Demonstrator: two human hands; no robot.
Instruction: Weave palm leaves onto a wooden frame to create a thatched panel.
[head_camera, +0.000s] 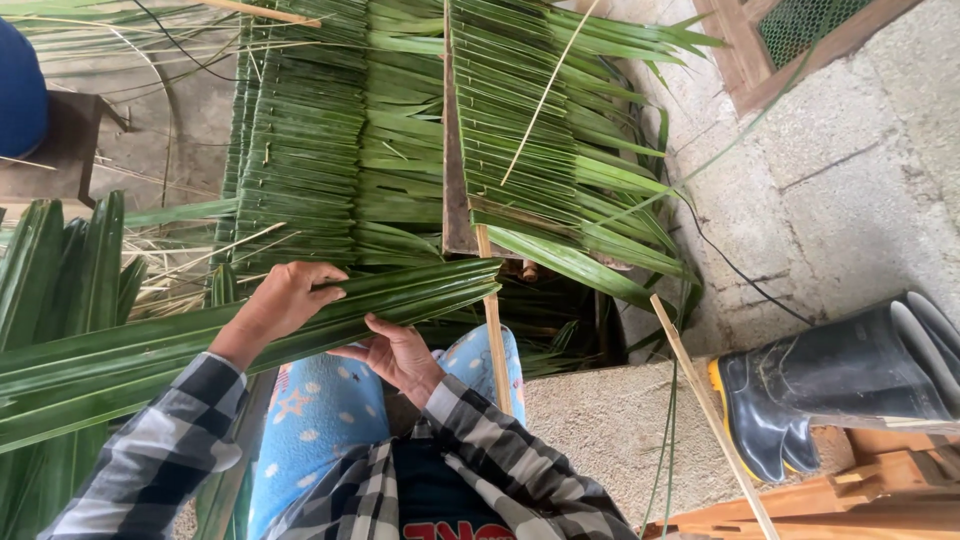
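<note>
A long bundle of green palm leaves (150, 350) lies across my lap, running from lower left to centre. My left hand (285, 300) grips it from above, fingers curled over the top edge. Under the bundle, my right hand (395, 355) holds the leaves from below, thumb up against them. Just beyond the bundle's tip (470, 280) stands a thin wooden stick (494, 335). Ahead lie stacked panels of folded palm leaves (330, 140) sewn in rows.
A black rubber boot with a yellow sole (840, 385) lies on the concrete at right. More loose leaves (60, 270) stand at left. A wooden slat (455, 150) runs up the panels. A thin stick (705, 400) leans lower right. A blue container (20, 90) sits upper left.
</note>
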